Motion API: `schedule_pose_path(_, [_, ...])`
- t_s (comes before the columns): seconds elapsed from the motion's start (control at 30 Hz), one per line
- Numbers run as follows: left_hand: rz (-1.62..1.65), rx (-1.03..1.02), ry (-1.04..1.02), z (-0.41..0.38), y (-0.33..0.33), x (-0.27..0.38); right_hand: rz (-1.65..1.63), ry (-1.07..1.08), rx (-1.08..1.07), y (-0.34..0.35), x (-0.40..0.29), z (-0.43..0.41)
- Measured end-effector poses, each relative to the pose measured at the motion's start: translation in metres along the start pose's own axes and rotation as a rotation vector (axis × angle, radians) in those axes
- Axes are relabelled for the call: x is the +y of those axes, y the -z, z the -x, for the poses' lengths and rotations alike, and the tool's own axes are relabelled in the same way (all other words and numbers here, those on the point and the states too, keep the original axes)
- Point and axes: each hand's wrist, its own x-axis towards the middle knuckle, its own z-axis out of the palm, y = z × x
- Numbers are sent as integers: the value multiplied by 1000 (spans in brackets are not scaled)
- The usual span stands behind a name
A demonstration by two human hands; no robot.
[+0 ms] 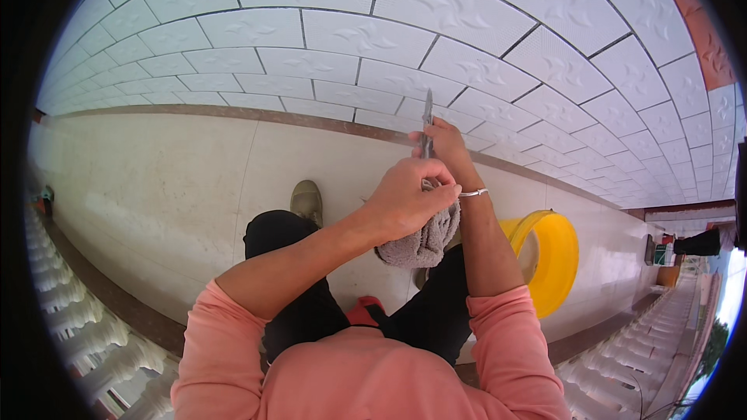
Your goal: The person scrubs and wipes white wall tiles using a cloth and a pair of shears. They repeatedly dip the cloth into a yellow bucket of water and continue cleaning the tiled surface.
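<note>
My right hand [450, 143] is raised before the tiled wall [373, 84] and grips a narrow, pointed metal-bladed tool [429, 109]. Its tip points up, away from me; the exact kind of tool cannot be made out. Just below, my left hand [401, 198] has its thumb and fingers closed on a crumpled grey-brown terry cloth [421, 245], which hangs beneath it. The left fingertips overlap the right wrist in view, near a silver bracelet [474, 193]. The left hand hides the lower end of the tool.
A yellow plastic bucket [561, 265] stands on the pale floor tiles [175, 169], right of my right forearm. A dark skirting [327, 123] runs along the wall's foot. White balusters [105, 338] line the side behind me. Another person [700, 242] and several containers are far right.
</note>
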Motion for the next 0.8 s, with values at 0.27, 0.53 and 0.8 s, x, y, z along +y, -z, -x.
schedule_pose_path(0.27, [12, -11, 10, 0, -3, 5, 115, 20, 33, 9, 24, -25])
schedule_pose_path(0.53, [39, 22, 12, 0, 4, 3, -118, 5, -45, 2, -2, 0])
schedule_pose_path(0.8, [-10, 55, 15, -3, 7, 0, -133, 3, -36, 1, 3, -5])
